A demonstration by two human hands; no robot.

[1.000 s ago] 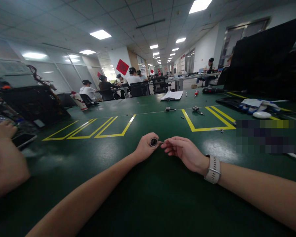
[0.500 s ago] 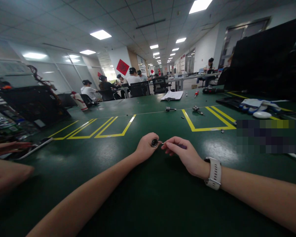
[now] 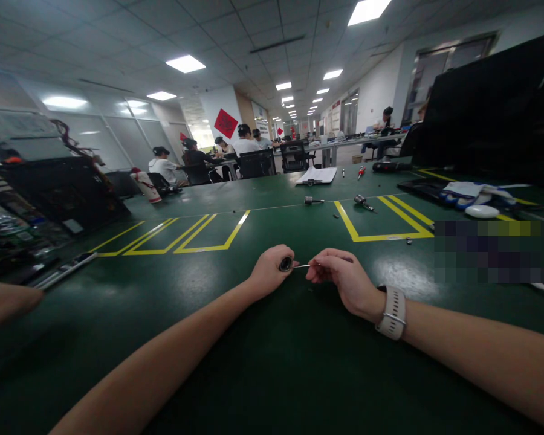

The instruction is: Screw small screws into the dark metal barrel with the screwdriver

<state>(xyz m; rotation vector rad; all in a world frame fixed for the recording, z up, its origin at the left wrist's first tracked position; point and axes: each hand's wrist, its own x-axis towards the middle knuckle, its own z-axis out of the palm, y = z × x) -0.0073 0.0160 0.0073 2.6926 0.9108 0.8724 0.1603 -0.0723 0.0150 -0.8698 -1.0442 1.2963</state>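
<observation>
Just right of the frame's centre, the person's left hand (image 3: pixel 269 270) is curled tightly round a dark, round metal cylinder (image 3: pixel 285 264), its ring-shaped end facing the camera. Beside it, the right hand (image 3: pixel 338 275), with a pale perforated watch strap (image 3: pixel 393 313) at its wrist, is half curled, thumb and forefinger pinching a slim tool with a thin silvery shaft (image 3: pixel 302 266). The shaft points left toward the cylinder; whether its tip touches cannot be told. Both hands are over a glossy dark-green bench (image 3: pixel 254 368). At the left edge, another person's forearm (image 3: pixel 9 302) reaches in.

Beyond the hands, yellow tape outlines (image 3: pixel 202 249) mark the bench left of centre and right of it. A small metal piece (image 3: pixel 408 241) lies right of centre, near the tape. Farther up lie two metal parts with slender shafts, one (image 3: pixel 314 200) near the centre, the other (image 3: pixel 364 203) farther right. Behind them is a clipboard with white paper (image 3: pixel 318 175). Seated people (image 3: pixel 164 163) occupy the upper-left background.
</observation>
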